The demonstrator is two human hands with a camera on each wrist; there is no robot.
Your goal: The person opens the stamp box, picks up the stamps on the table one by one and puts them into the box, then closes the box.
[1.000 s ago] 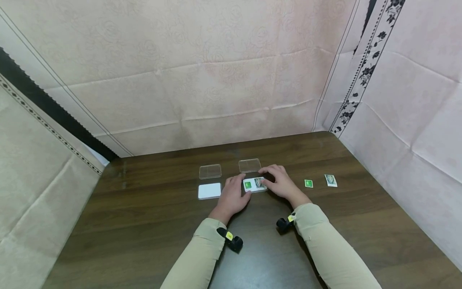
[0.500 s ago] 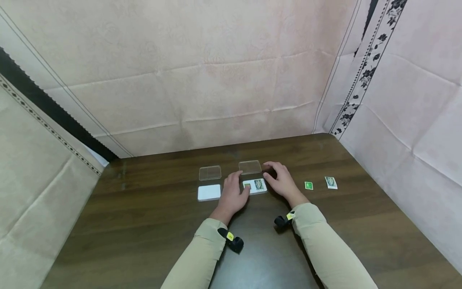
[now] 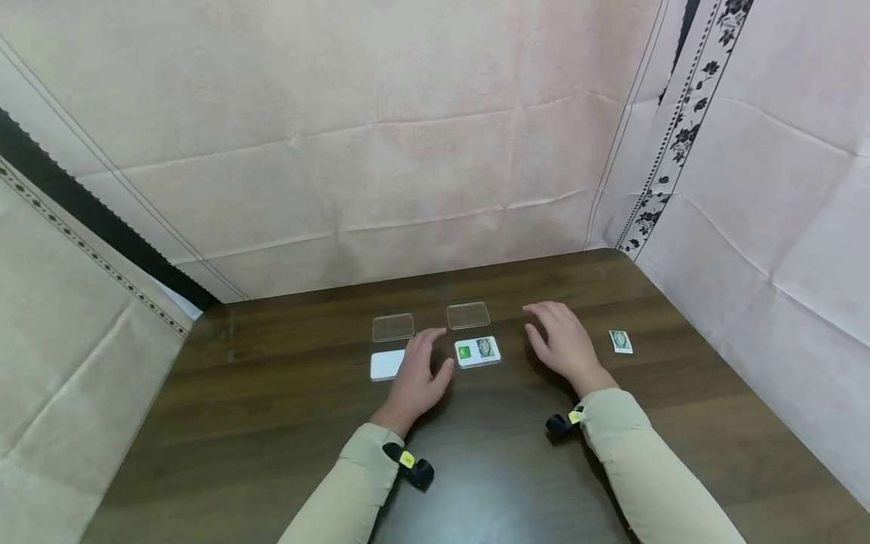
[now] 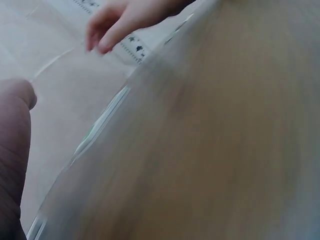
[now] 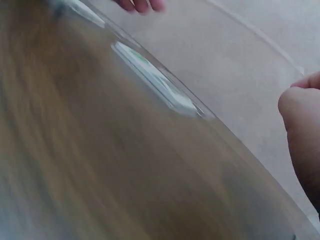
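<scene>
A white card in a shallow clear case, bearing a green square sticker and a larger patterned sticker (image 3: pixel 485 347), lies mid-table; in the right wrist view this cased card (image 5: pixel 155 77) is blurred. My left hand (image 3: pixel 414 381) hovers just left of it, fingers loosely bent and holding nothing, partly covering a plain white card (image 3: pixel 386 366). To the right of the stickered card is my right hand (image 3: pixel 564 346), fingers relaxed and apart from the things around it. The loose green square is out of sight, apparently behind the right hand.
Two clear rectangular lids, a left one (image 3: pixel 393 327) and a right one (image 3: pixel 467 315), lie behind the cards. A loose patterned sticker (image 3: pixel 621 341) lies on the brown wooden table (image 3: pixel 285 446) at the right. Pale cloth (image 3: pixel 408 151) hangs behind and beside the table.
My right hand let go of the patterned sticker on the card and moved right, over where the loose green square lay. My left hand drew back left, off the stickered card.
</scene>
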